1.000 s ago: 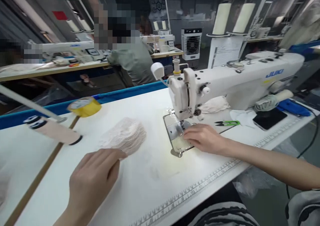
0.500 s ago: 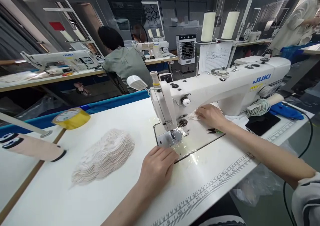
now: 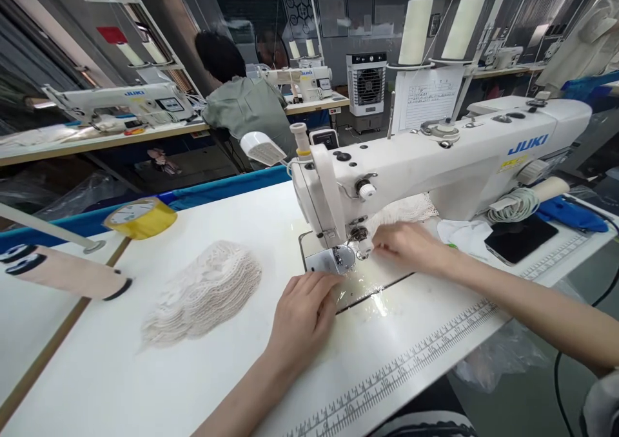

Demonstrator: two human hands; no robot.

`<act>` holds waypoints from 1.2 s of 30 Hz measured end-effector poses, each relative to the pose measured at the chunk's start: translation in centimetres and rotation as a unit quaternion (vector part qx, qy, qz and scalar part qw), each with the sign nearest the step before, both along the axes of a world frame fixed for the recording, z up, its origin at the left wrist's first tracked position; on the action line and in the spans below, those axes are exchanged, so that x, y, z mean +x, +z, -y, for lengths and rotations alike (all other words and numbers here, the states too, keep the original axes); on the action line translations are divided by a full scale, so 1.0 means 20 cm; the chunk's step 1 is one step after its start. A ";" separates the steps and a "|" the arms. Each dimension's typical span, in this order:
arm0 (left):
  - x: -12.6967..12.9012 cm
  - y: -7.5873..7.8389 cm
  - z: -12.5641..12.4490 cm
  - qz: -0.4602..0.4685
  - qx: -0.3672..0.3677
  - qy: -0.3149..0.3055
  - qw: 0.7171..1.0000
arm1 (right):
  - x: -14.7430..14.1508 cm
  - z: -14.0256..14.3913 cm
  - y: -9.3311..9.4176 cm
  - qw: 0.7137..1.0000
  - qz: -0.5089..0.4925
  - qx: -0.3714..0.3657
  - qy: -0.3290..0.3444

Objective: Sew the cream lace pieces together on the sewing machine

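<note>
At the far left we see a pale roll (image 3: 68,272) cut off by the frame edge, with a yellow tape reel (image 3: 140,218) behind it on the white worktop (image 3: 120,385). A stack of cream lace pieces (image 3: 203,292) lies right of these, well apart from both hands. Our left hand (image 3: 304,314) rests palm down on the worktop, fingers loosely spread and holding nothing, its fingertips at the metal needle plate (image 3: 333,260). Above it stands the white sewing machine (image 3: 435,160), whose head hides the needle from us. Our right hand (image 3: 409,247) lies just right of the presser foot with fingertips pinched; whether they hold thread or a sheer piece we cannot tell. Behind it a second heap of lace (image 3: 403,208) is half hidden under the machine arm. Farther right lies a dark phone (image 3: 522,238).
</note>
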State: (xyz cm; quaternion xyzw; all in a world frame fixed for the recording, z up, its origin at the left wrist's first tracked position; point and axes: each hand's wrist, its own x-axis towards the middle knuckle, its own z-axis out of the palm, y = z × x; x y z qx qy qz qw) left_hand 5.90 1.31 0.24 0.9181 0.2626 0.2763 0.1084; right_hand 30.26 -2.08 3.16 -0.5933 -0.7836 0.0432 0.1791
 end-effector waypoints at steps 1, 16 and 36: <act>0.00 0.00 0.00 -0.011 -0.020 0.019 1.000 | -0.07 0.04 0.00 0.999 -0.005 -0.022 0.037; -0.02 0.04 0.04 0.060 -0.278 -0.046 0.958 | -0.26 0.16 -0.03 0.937 -0.316 -0.139 0.058; -0.06 -0.05 0.00 0.058 0.097 -0.038 0.993 | -0.21 0.09 -0.16 0.966 -0.156 0.074 0.191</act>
